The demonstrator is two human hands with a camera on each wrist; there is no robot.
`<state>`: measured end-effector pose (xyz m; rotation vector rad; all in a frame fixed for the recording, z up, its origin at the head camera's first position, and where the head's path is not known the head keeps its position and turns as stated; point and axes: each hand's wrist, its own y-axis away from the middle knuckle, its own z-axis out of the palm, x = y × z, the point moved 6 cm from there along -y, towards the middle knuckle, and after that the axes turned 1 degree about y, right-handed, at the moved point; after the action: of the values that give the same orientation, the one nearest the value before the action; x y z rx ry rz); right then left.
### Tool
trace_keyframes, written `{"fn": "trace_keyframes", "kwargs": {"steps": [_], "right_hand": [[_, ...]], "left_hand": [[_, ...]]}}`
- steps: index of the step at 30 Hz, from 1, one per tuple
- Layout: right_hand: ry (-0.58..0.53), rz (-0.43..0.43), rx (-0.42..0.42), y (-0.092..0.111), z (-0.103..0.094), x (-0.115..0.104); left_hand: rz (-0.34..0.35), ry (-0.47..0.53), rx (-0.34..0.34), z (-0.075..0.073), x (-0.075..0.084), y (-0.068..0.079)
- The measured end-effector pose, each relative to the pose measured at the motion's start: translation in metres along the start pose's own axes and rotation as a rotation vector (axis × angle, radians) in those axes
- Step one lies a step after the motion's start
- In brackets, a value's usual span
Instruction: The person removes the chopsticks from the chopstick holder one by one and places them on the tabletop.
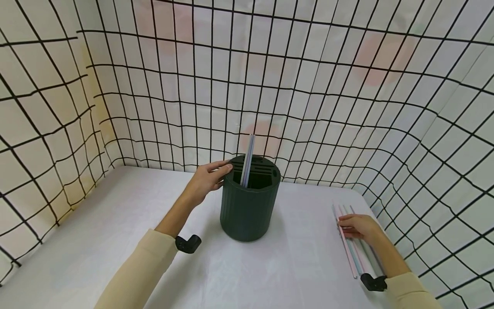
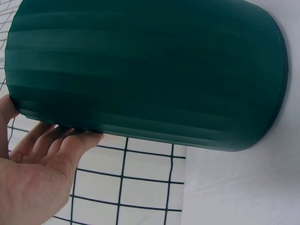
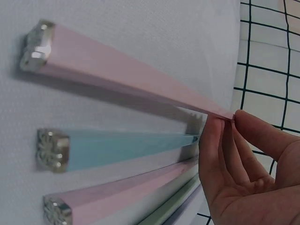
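Observation:
A dark green ribbed utensil holder (image 1: pixel 247 216) stands upright in the middle of the table. Pale chopsticks (image 1: pixel 247 167) lean in its front compartment, their upper ends above the rim. My left hand (image 1: pixel 206 180) holds the holder's upper left side, thumb and fingers against its wall. At the right, my right hand (image 1: pixel 360 227) pinches a pink chopstick (image 3: pixel 122 70) between thumb and fingers; its silver-capped end points towards me. Beside it lie a blue chopstick (image 3: pixel 112 146), another pink chopstick (image 3: pixel 112 194) and a green chopstick (image 3: pixel 173 201), partly under the hand.
Black wire mesh (image 1: pixel 308 103) rises around the back and both sides, with pale cloth behind it. A white cloth (image 1: pixel 301 257) covers the table. The chopsticks on the right lie near the mesh. A black wrist mount (image 1: pixel 188 243) sits at each cuff.

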<state>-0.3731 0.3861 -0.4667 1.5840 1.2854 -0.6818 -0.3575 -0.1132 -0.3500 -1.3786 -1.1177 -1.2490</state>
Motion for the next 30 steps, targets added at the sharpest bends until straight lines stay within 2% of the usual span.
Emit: {"fn": "trace_keyframes", "kwargs": {"steps": [8,13,30], "right_hand": [[0.025,-0.005,-0.008,-0.0020,0.0018,0.0025],[0.036,0.006,0.021,-0.0044,0.0007,0.0047],[-0.023,0.013,0.023,-0.0071,0.0002,0.0094]], "left_hand": [[-0.005,0.001,-0.001,-0.0001,-0.0010,-0.0006],[0.002,0.010,-0.004,-0.0002,-0.0009,-0.0007],[0.003,0.000,0.004,0.0007,0.0004,0.0011]]}}
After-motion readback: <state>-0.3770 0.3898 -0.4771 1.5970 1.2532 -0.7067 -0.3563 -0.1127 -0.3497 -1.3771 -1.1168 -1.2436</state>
